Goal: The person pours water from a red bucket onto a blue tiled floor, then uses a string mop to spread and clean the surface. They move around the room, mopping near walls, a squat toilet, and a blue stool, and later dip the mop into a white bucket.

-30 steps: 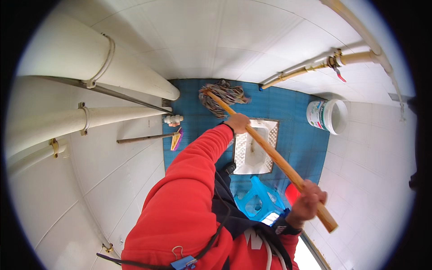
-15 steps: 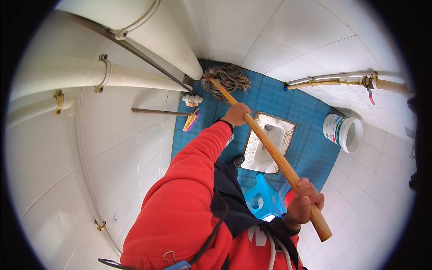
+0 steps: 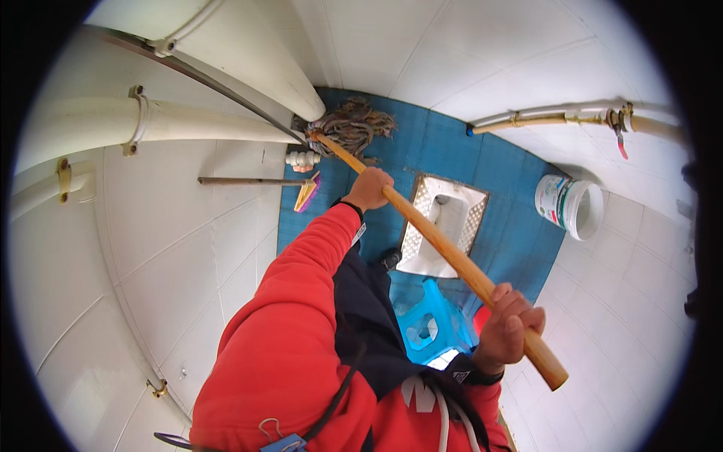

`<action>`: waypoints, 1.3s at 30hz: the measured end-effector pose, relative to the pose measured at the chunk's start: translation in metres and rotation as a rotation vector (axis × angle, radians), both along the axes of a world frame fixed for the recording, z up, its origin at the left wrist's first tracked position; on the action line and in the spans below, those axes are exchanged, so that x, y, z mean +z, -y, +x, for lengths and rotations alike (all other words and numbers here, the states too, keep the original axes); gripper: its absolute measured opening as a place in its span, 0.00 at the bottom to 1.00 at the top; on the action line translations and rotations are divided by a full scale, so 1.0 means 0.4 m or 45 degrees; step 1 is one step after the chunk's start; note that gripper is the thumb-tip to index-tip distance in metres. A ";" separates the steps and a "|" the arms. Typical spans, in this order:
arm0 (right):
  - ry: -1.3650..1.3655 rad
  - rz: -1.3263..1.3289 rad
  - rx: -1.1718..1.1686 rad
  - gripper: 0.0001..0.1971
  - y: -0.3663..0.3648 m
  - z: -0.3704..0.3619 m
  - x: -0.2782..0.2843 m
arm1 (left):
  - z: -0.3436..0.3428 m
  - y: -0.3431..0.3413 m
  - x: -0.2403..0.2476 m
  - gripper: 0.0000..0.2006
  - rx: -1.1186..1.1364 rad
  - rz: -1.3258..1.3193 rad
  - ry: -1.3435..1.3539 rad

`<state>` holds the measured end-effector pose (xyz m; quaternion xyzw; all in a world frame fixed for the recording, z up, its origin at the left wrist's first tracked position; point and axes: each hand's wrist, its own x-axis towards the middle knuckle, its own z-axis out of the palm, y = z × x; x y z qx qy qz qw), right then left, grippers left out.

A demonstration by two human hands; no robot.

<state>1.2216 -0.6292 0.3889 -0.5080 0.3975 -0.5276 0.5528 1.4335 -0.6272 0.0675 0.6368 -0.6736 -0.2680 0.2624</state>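
Note:
A string mop with a long wooden handle [image 3: 444, 247] slants across the view. My left hand [image 3: 369, 188] is closed round the upper-middle part of the handle, toward the mop head. My right hand [image 3: 509, 328] grips it close to its near end, which sticks out past the fist. The grey-brown mop head [image 3: 360, 124] lies on the blue tiled floor in the far left corner, by the foot of the white pipes. Some of its strands spread out to the right.
A white squat toilet [image 3: 446, 218] is set in the floor [image 3: 512, 218]. A blue plastic stool [image 3: 435, 324] stands near my legs. A white bucket [image 3: 570, 206] is at the right wall. A purple-edged brush [image 3: 307, 192] leans at the left wall, beside large pipes [image 3: 218, 120].
The mop head has shifted slightly left, toward the pipes, and its strands are splayed differently. Both hands keep their grip on the handle. The whole view has also moved a little.

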 end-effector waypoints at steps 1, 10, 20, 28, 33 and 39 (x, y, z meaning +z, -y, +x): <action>-0.040 -0.067 0.163 0.11 0.009 -0.002 0.004 | -0.017 -0.007 -0.002 0.05 0.097 -0.017 -0.019; -0.042 -0.138 0.410 0.08 0.023 -0.074 0.093 | -0.164 -0.075 0.034 0.06 0.324 -0.063 -0.147; -0.078 -0.120 0.431 0.08 -0.048 -0.183 0.122 | -0.294 -0.163 0.057 0.06 0.373 -0.090 -0.216; -0.185 -0.180 0.248 0.07 -0.041 -0.335 0.178 | -0.519 -0.067 0.064 0.07 0.268 -0.189 -0.381; -0.371 -0.196 0.121 0.07 -0.070 -0.386 0.236 | -0.676 -0.015 0.082 0.07 0.140 -0.220 -0.573; -0.560 -0.171 -0.030 0.07 -0.095 -0.349 0.273 | -0.785 -0.020 0.105 0.04 -0.099 0.071 -0.746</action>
